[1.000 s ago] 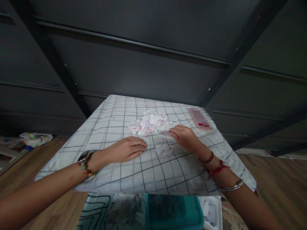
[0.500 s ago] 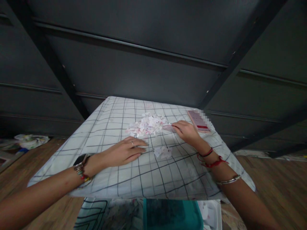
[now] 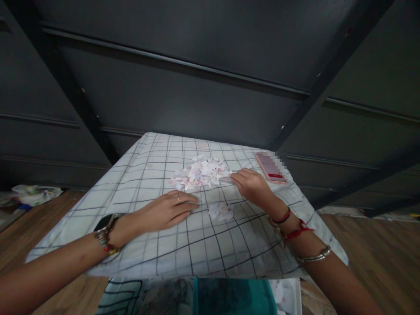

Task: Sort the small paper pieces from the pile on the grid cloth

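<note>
A heap of small torn white and pinkish paper scraps lies on the checked white cloth. My right hand is closed in a pinch at the heap's right edge. From its fingertips a small, pale, see-through spoon-like piece points left to the scraps; its exact kind is hard to make out. My left hand rests on the cloth in front and left of the heap, fingers stretched out and holding nothing. Between the hands, nearer to me, sits a smaller pile of white scraps.
The checked cloth covers a small table against a dark panelled wall. A pink-edged phone lies at the table's right rear. Below the front edge are a teal container and a white tray.
My right hand has drawn the spoon-like piece slightly left and toward me along the heap's right edge. My left hand stays flat on the cloth. The view has shifted a little.
</note>
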### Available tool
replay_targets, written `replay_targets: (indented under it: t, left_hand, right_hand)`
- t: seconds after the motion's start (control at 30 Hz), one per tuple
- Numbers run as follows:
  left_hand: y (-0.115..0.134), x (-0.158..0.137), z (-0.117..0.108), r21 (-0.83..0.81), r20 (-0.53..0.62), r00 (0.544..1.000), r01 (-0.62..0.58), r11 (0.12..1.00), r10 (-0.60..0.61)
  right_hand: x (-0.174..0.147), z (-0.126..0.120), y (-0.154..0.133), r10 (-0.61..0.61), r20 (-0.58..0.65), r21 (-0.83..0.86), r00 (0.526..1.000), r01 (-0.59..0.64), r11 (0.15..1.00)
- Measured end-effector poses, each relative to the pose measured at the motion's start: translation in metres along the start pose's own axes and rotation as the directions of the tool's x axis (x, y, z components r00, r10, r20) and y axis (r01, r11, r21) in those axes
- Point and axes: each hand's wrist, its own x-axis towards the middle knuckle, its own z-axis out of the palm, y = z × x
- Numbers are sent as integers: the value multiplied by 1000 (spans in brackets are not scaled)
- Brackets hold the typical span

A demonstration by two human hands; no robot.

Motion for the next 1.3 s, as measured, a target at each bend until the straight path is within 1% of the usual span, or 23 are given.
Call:
replay_targets:
  t: [0.07, 0.13, 0.23, 0.3, 0.4, 0.5, 0.6, 0.7, 0.77, 0.9, 0.97, 1.03, 1.1, 1.2, 1.3]
  left_hand:
    - [1, 1, -2, 4, -23, 1000, -9, 1000, 10]
    - [2, 1, -4, -11, -26, 999, -27, 1000, 27]
    - [1, 1, -4, -77, 39, 998, -53, 996, 56]
    - [0, 1, -3, -97, 77, 995, -50, 994, 58]
    - [0, 2, -2, -89, 61, 997, -41, 995, 46]
    - [1, 2, -2, -90, 34, 998, -44, 995, 47]
    - [2, 1, -3, -89, 42, 998, -39, 995, 43]
    - [2, 1, -3, -93, 54, 997, -43, 995, 48]
    - [2, 1, -3, -90, 60, 997, -45, 995, 51]
    - [2, 2, -3, -69, 85, 995, -40, 997, 46]
    - [2, 2, -3, -63, 97, 994, -44, 997, 50]
    - [1, 1, -3, -62, 105, 993, -52, 997, 58]
    - [1, 1, -3, -66, 110, 992, -55, 996, 62]
    - [0, 0, -3, -65, 118, 991, -54, 996, 62]
    - [0, 0, -2, -60, 130, 990, -52, 997, 60]
  right_hand:
    - [5, 5, 3, 15, 10, -44, 1000, -15, 999]
    - [6, 7, 5, -3, 40, -57, 999, 6, 998]
    - [-4, 0, 5, -51, 66, -20, 997, 52, 998]
    - [-10, -7, 4, -53, 71, -3, 996, 53, 999]
    - [-8, -8, 1, -15, 28, -27, 999, 16, 1000]
    - [2, 1, 0, 6, -8, -60, 1000, -7, 998]
    - [4, 5, -1, -15, 18, -42, 1000, 16, 999]
    - [-6, -1, -2, -50, 50, 8, 998, 50, 999]
    - [-10, -5, -2, -44, 51, 7, 998, 43, 999]
    - [2, 2, -4, 12, -6, -55, 1000, -12, 998]
    - [9, 8, -5, 5, 5, -90, 1000, -4, 996]
    - [9, 9, -8, -22, 35, -104, 999, 26, 994]
    - [0, 2, -11, -35, 65, -102, 997, 41, 994]
    - [-21, -16, -14, -14, 109, -103, 994, 26, 994]
    - [-28, -26, -15, 23, 78, -96, 997, -16, 995]
